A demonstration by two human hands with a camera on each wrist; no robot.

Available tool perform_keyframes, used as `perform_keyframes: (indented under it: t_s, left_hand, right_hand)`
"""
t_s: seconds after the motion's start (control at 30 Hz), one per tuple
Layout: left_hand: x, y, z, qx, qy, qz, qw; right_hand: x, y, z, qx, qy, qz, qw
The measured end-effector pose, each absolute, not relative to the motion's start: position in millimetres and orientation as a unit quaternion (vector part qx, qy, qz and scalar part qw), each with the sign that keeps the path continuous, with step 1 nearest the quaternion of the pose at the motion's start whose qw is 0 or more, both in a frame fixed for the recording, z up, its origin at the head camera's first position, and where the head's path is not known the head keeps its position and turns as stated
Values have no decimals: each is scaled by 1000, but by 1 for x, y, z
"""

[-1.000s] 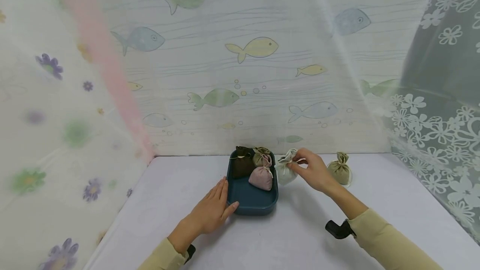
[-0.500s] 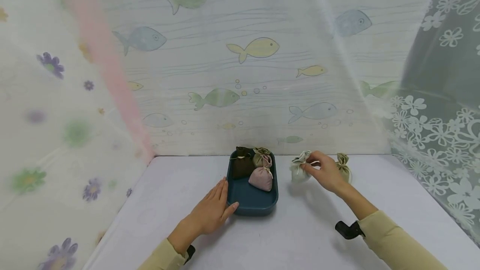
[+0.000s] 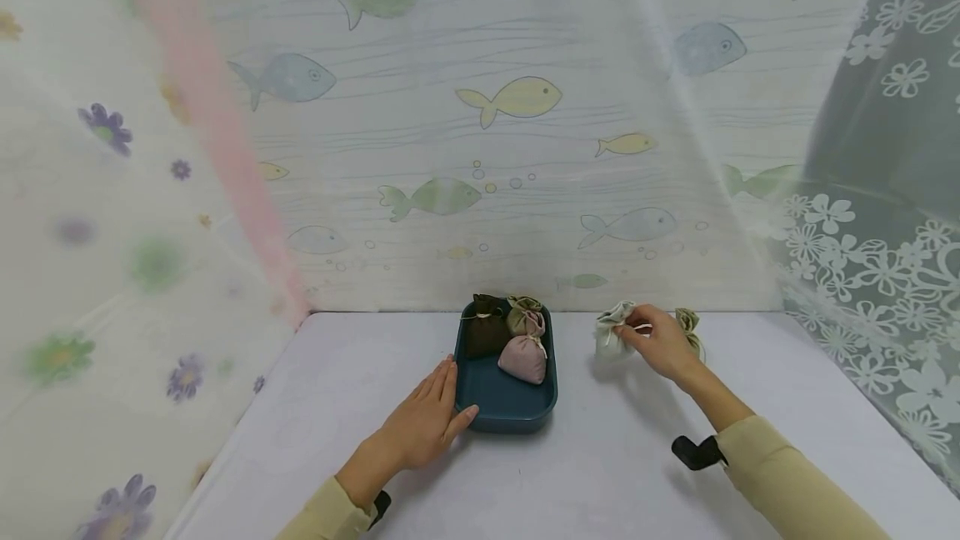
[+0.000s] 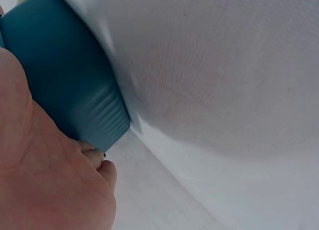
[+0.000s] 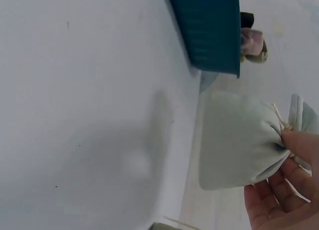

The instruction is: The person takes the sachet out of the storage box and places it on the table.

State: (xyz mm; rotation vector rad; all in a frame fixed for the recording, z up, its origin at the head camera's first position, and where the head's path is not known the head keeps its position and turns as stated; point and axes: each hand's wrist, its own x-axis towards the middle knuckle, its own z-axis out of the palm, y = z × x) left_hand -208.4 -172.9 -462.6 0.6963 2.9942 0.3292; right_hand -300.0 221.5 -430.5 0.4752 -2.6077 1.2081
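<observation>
My right hand (image 3: 660, 344) pinches a pale mint drawstring pouch (image 3: 613, 336) by its gathered neck, to the right of a dark blue tray (image 3: 502, 411). In the right wrist view the pouch (image 5: 239, 140) hangs over the white surface, with thumb and fingers at its tie. My left hand (image 3: 423, 419) rests with straight fingers along the tray's left side, thumb at the near corner. Inside the tray sit a dark brown pouch (image 3: 486, 336), a pink pouch (image 3: 522, 361) and an olive pouch with a pink top (image 3: 525, 315) behind it.
Another olive pouch (image 3: 687, 327) stands behind my right hand, partly hidden by it. The white tabletop (image 3: 600, 473) ends at a hanging curtain (image 3: 525, 215) printed with fish. Flowered sheets hang at the left and right. A black wrist mount (image 3: 697, 452) sticks out by the right sleeve.
My right hand has carried the mint pouch rightward, away from the tray's right edge and toward the standing olive pouch. The left hand and the tray have stayed in place.
</observation>
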Motion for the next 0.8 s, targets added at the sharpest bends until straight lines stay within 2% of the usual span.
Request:
perform_keyframes:
  t_s: [0.43,0.8]
  left_hand:
    - [-209,-173,-462,225,968,112,27]
    - [-208,-172,-461,225,967,114,24]
  right_hand:
    - [-315,223,-442,113,-899,414,91]
    - [-324,221,-453,93,-904,407,95]
